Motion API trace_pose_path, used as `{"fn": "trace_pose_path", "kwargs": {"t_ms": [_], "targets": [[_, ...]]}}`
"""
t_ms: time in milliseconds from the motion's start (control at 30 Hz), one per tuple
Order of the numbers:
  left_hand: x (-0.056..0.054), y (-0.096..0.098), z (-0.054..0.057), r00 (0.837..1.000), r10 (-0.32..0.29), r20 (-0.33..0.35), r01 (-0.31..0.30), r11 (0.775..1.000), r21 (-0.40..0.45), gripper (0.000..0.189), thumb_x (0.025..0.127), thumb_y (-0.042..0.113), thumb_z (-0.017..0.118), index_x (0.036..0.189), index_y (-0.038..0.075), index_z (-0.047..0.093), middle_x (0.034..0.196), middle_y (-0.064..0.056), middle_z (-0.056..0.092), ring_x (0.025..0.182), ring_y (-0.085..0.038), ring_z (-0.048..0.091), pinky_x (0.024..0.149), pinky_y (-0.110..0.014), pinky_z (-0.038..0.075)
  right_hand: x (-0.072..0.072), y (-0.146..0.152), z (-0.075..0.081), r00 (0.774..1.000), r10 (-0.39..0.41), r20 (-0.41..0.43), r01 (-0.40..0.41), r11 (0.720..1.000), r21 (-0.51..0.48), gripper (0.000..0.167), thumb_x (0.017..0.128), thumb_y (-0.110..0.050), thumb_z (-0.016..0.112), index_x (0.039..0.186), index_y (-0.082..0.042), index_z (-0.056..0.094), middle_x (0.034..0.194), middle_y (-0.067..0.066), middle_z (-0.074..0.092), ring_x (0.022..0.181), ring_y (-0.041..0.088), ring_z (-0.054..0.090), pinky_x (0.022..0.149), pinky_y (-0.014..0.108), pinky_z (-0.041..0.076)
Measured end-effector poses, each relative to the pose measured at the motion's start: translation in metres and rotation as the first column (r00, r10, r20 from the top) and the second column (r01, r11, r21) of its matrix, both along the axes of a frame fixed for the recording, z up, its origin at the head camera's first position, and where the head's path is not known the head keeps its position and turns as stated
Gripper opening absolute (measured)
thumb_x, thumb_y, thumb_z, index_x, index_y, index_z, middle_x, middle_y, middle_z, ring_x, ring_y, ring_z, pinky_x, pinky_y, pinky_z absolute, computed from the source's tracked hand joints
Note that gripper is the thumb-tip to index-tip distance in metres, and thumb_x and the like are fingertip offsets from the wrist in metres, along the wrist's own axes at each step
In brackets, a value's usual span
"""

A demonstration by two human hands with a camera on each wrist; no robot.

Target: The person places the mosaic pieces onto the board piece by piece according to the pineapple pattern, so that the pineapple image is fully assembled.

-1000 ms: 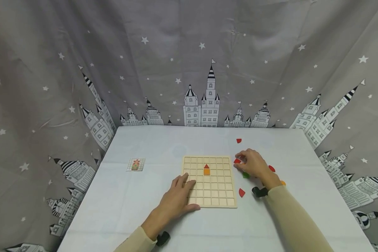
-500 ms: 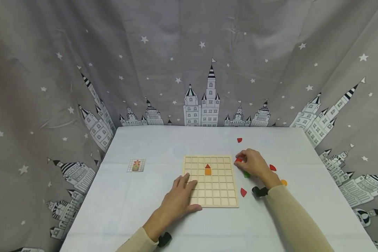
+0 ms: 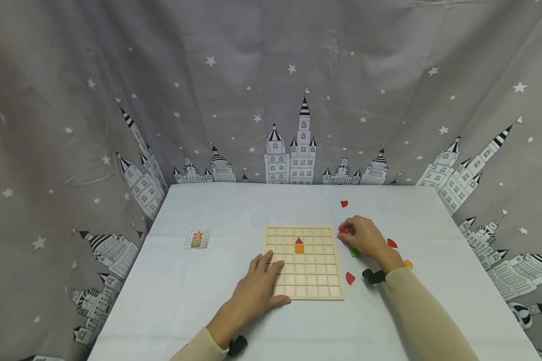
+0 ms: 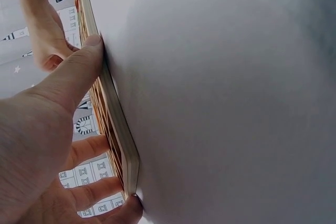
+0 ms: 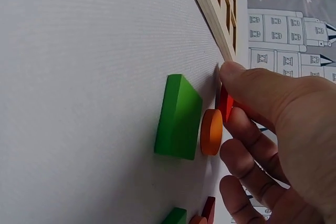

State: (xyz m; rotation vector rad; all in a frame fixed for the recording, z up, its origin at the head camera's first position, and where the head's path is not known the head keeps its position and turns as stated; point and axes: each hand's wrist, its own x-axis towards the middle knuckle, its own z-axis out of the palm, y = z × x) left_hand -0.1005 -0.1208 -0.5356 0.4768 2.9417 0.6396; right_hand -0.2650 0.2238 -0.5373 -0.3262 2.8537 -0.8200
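Observation:
My left hand (image 3: 257,288) rests on the left and near edges of a wooden grid board (image 3: 313,278), fingers spread. In the left wrist view its thumb lies along the board's side. An orange square (image 3: 299,248) sits in one cell, with a red triangle (image 3: 299,240) directly above it. Just off the board's right edge, my right hand (image 3: 365,236) pinches a red block (image 5: 226,103) between thumb and index finger; much of the block is hidden by them. Beside those fingers stand a green block (image 5: 178,119) and an orange disc (image 5: 211,132).
Red quarter-circle pieces lie at the back (image 3: 344,203), nearer the front (image 3: 350,278) and behind the right wrist (image 3: 392,243). A yellow-orange piece (image 3: 408,263) shows by the right sleeve. On the left lies a gridded picture card (image 3: 197,239). A grey curtain (image 3: 235,100) stands behind the table.
The right thumb and index finger have come together on the red block, which they stood around a second ago. My left hand stays on the board. The head view shifts slightly.

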Motion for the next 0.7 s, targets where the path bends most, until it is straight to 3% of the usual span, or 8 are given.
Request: {"fn": "trace_pose_path", "kwargs": {"t_ms": [200,700], "targets": [[0.001,0.0,0.001,1.0,-0.012,-0.012,0.012,1.0,-0.008,0.097,0.088,0.056,0.1,0.164,0.011,0.061,0.179,-0.03,0.045,0.164,-0.058,0.046,0.096,-0.07,0.068,0.004,0.001,0.002,1.0,-0.009,-0.014,0.009,1.0,-0.013,0.034,0.105,-0.025,0.091,0.133,-0.008,0.084,0.117,0.011,0.076,0.108,0.028,0.066,0.098,0.044,0.06],[0.001,0.0,-0.001,0.999,-0.016,-0.028,0.016,1.0,-0.017,0.098,0.088,0.056,0.1,0.165,0.01,0.061,0.179,-0.031,0.046,0.163,-0.059,0.048,0.092,-0.069,0.069,0.015,-0.005,0.015,0.988,0.076,-0.133,-0.083,0.995,-0.047,0.03,0.104,-0.021,0.091,0.13,-0.007,0.086,0.117,0.01,0.081,0.105,0.026,0.073,0.098,0.049,0.066]]}}
